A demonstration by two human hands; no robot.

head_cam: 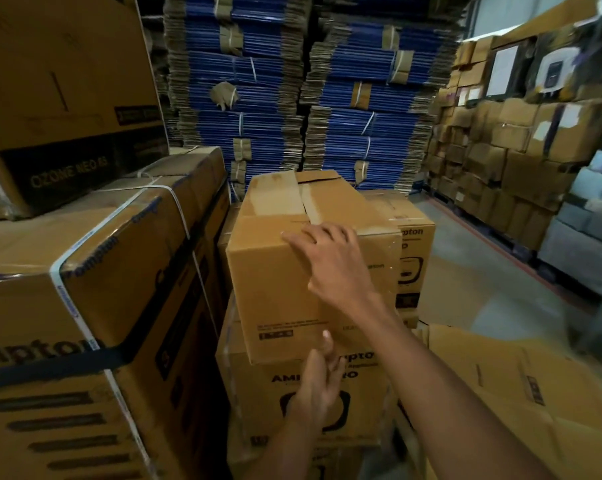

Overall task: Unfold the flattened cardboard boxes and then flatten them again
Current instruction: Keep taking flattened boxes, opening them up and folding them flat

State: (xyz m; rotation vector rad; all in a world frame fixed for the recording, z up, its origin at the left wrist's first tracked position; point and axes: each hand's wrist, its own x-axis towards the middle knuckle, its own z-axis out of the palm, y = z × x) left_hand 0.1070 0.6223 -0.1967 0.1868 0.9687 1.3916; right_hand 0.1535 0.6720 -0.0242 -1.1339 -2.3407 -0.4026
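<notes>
A: Risks?
B: Could tip the taped box (275, 289) off the printed carton (254, 400) if shoved: sits crooked, under the right hand (334, 265), laid flat, gripping nothing. Left hand (316, 389), fingers straight, holding nothing, at its lower edge.
A: Counts?
B: One standing box, one flattened box (500, 393) below the right forearm, two hands.

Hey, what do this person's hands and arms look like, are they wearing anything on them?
The left hand and right hand are bare: no gloves, and no ring, watch or bracelet shows. Both forearms are uncovered too, with no sleeve in view down to the picture's edge.
</notes>
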